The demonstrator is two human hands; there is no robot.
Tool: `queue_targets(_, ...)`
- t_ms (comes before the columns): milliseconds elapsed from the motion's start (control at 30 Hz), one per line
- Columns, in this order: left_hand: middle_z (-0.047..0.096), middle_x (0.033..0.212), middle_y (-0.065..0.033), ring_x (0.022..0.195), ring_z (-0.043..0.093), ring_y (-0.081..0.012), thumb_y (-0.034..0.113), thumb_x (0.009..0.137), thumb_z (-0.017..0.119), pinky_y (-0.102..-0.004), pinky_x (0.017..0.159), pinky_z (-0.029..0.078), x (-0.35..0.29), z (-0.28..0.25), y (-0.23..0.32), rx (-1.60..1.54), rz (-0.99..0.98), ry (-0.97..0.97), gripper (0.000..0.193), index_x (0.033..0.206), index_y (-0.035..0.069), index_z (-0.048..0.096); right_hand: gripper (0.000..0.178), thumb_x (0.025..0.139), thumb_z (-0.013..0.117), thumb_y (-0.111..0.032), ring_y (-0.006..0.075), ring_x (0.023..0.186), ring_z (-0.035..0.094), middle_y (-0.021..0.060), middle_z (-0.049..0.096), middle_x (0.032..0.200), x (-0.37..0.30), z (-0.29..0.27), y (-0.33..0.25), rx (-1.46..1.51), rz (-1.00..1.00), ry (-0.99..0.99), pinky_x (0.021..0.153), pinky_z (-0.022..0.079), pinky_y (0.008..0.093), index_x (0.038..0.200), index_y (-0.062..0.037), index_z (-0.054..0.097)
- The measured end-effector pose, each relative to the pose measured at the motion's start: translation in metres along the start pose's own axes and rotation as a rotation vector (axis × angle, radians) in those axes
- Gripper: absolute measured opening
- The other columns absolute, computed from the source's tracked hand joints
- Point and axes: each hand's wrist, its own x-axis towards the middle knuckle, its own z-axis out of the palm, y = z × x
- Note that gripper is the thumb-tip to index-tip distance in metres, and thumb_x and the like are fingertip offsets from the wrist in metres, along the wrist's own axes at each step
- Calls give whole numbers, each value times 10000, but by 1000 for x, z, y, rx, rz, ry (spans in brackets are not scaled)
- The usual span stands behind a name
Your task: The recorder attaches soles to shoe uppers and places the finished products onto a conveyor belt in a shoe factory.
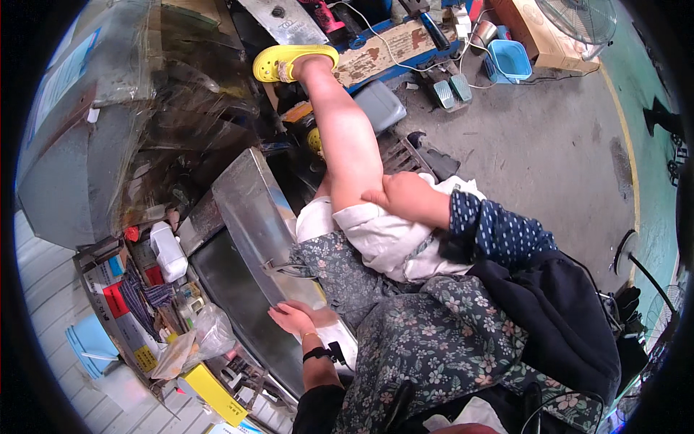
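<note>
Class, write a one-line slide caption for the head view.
Right hand on a bare leg in a yellow clog, left hand beside a metal panel.

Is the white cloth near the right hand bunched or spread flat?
Bunched: the white cloth shows creases and folds beside the right hand.

I'm in a workshop: foot pedals (444, 94) sit near the edge of a worn wooden board (383, 55), and a yellow line (633, 159) borders the grey floor (535, 152).

Left of the blue basin (510, 71) sit a metal cup (483, 33) and two pedals (444, 93), right of it a carton (539, 37) and a fan (578, 17).
</note>
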Motion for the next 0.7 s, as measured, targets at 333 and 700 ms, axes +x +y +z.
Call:
queue_targets(333, 434, 1384, -331, 1293, 429, -450, 163, 983, 396, -476, 1120, 326, -37, 11, 13, -174, 74, 5, 459, 1332, -133, 421, 560, 814, 485, -203, 480, 1150, 572, 380, 579, 1179, -64, 2, -40, -648, -564, 267, 1033, 412, 552, 1206, 195, 525)
queue_targets(700, 456, 1381, -315, 1283, 448, -438, 177, 961, 397, -448, 1102, 357, -37, 9, 16, -131, 42, 27, 485, 1338, -125, 437, 469, 808, 622, -203, 415, 1088, 596, 288, 587, 1245, -46, 2, -34, -121, -652, 370, 992, 455, 454, 1163, 104, 594)
